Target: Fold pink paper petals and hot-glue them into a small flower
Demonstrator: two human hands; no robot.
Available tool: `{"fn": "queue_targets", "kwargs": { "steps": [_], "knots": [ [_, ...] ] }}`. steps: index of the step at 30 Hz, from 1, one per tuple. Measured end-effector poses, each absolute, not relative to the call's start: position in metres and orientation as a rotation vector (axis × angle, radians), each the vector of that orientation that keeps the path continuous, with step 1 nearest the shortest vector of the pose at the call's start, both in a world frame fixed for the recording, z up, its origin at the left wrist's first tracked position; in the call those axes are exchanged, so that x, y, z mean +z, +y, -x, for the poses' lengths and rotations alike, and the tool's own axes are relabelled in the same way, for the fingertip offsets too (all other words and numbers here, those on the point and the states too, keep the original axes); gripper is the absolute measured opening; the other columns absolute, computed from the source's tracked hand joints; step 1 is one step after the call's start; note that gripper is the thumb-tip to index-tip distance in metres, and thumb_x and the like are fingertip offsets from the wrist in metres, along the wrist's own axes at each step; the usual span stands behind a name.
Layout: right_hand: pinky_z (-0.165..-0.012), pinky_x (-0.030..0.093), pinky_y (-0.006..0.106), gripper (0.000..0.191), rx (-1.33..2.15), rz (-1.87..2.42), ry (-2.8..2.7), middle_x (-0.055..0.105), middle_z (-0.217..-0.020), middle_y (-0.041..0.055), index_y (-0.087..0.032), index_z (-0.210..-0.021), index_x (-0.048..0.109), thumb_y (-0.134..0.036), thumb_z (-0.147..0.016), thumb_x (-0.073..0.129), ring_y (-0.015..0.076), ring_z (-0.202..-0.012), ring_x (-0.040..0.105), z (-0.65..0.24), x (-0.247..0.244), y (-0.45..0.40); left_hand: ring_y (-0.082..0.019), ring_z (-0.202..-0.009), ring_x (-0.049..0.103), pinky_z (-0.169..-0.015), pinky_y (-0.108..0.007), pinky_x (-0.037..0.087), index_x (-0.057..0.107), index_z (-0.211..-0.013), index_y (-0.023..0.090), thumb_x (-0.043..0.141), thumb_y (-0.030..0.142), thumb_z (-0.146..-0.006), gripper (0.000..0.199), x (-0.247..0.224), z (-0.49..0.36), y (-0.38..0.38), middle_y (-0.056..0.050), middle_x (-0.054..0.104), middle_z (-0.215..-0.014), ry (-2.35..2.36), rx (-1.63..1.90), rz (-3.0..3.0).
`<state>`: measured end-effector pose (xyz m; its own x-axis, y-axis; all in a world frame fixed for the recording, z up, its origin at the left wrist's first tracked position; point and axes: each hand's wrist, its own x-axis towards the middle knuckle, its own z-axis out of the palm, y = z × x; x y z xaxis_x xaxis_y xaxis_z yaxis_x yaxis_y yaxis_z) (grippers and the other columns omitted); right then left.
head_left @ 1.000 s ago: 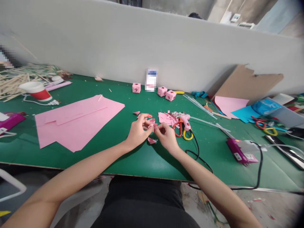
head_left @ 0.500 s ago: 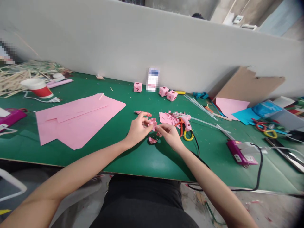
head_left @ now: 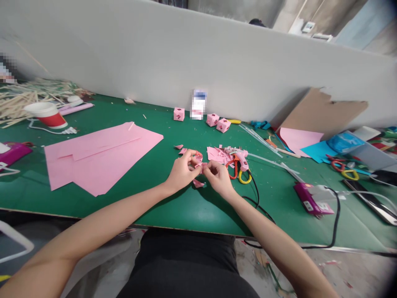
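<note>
Between my hands is a small folded pink paper piece (head_left: 200, 164), partly covered by fingers. My left hand (head_left: 183, 169) grips it from the left with curled fingers. From the right, my right hand (head_left: 218, 176) pinches its edge. A folded pink scrap (head_left: 198, 183) lies on the table just below the fingers, and others lie beyond my left hand. Right of my hands are a pile of pink paper pieces (head_left: 217, 154), a pink glue gun (head_left: 243, 160) and scissors (head_left: 245, 177).
Three pink paper cubes (head_left: 179, 114) stand near the partition on the green table (head_left: 186, 211). Large pink sheets (head_left: 102, 161) lie at the left, near a paper cup (head_left: 48, 114). A purple power strip (head_left: 313, 200) with a black cable is at the right.
My fingers have closed further around the paper piece, hiding more of it. My left hand has turned slightly, uncovering more of a pink scrap beyond it. The view has shifted a little.
</note>
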<state>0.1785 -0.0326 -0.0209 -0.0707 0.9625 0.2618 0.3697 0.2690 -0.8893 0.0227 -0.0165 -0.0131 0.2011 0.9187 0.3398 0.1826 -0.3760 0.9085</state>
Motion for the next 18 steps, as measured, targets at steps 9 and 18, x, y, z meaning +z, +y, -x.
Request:
{"fn": "queue_targets", "kwargs": {
  "steps": [9, 18],
  "knots": [
    [-0.055, 0.042, 0.024, 0.034, 0.862, 1.320, -1.746, 0.066, -0.065, 0.0009, -0.019, -0.075, 0.063, -0.042, -0.093, 0.046, 0.0135, -0.057, 0.058, -0.183, -0.019, -0.032, -0.018, -0.082, 0.071, -0.069, -0.029, 0.059, 0.053, -0.107, 0.018, 0.066, 0.022, -0.080, 0.030, -0.022, -0.015, 0.000, -0.006, 0.071, -0.093, 1.111, 1.207, -1.687],
    [-0.053, 0.037, 0.024, 0.022, 0.737, 1.293, -1.828, 0.058, -0.061, -0.0026, -0.020, -0.073, 0.056, -0.036, -0.088, 0.052, 0.0121, -0.054, 0.050, -0.181, -0.025, -0.031, -0.017, -0.083, 0.071, -0.071, -0.027, 0.056, 0.052, -0.109, 0.019, 0.067, 0.022, -0.079, 0.033, -0.016, -0.014, -0.002, -0.004, 0.071, -0.091, 1.090, 1.187, -1.715]
  ]
}}
